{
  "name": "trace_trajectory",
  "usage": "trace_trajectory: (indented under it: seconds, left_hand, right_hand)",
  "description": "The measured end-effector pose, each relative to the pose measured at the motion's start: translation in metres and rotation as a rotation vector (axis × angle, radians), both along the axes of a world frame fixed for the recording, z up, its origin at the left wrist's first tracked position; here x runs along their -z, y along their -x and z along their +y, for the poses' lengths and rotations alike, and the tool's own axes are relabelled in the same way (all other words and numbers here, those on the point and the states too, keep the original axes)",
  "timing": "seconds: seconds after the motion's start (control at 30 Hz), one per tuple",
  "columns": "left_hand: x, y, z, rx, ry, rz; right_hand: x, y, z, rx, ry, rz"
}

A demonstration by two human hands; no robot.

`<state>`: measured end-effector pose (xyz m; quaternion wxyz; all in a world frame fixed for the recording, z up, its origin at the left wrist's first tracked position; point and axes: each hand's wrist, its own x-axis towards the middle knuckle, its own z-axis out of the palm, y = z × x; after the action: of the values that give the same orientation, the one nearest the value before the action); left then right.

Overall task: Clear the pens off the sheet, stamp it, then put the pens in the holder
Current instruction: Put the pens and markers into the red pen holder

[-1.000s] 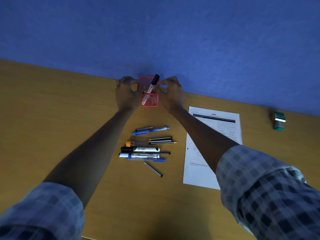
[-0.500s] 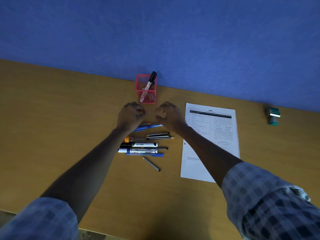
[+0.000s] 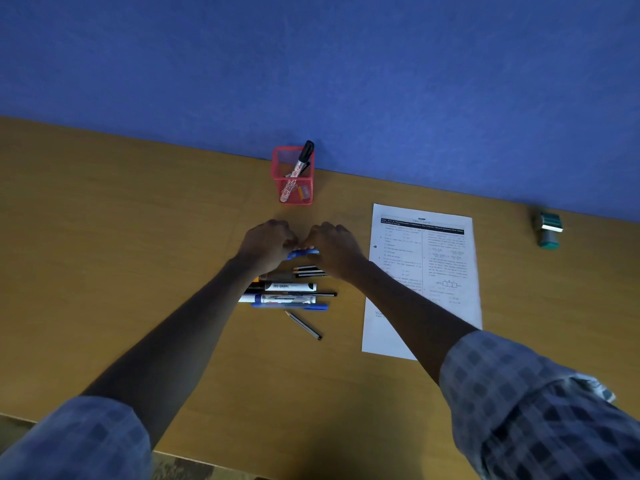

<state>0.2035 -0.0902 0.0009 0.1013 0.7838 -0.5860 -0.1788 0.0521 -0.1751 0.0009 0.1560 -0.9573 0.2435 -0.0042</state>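
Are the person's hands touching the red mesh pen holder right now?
Apart. The head view shows bare wooden desk between the red mesh pen holder and both the left hand and right hand.

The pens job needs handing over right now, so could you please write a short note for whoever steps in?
Left hand and right hand: both closed around the blue pen at the top of the pen pile; whether it has left the table is unclear.
Sheet: lies flat to the right of the pile, with no pens on it. A stamp mark cannot be made out.
Stamp: stands far right by the wall, untouched.
Red holder: at the wall, with one marker leaning in it.
Done: sheet cleared, one marker stored.
Left: move the remaining pens into the holder.
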Motion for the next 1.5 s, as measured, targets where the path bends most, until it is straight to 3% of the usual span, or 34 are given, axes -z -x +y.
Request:
trace_trajectory:
  seconds: [0.27, 0.53, 0.63, 0.77, 1.07, 1.33, 1.5]
  left_hand:
    - [-0.007, -0.003, 0.002, 0.159, -0.087, -0.094]
    - [-0.006, -0.009, 0.003, 0.109, -0.103, -0.120]
    - [-0.011, -0.017, 0.004, -0.017, 0.003, -0.002]
    - [-0.034, -0.027, -0.003, -0.204, 0.327, 0.285]
    - [-0.074, -0.046, -0.040, -0.496, 0.714, 0.480]
    - [-0.088, -0.053, -0.064, -0.526, 0.792, 0.590]
    - [-0.084, -0.053, -0.076, -0.524, 0.763, 0.471]
  right_hand:
    - [-0.001, 0.003, 0.000, -0.106, 0.106, 0.008]
    - [0.000, 0.015, -0.005, -0.146, 0.037, -0.033]
    - [-0.001, 0.021, -0.011, -0.133, 0.026, -0.094]
    - [-0.007, 0.025, -0.018, -0.020, -0.038, -0.245]
    - [-0.040, -0.005, -0.039, 0.463, -0.370, -0.715]
    - [-0.061, -0.040, -0.069, 0.536, -0.408, -0.869]
    - [-0.066, -0.055, -0.082, 0.580, -0.377, -0.861]
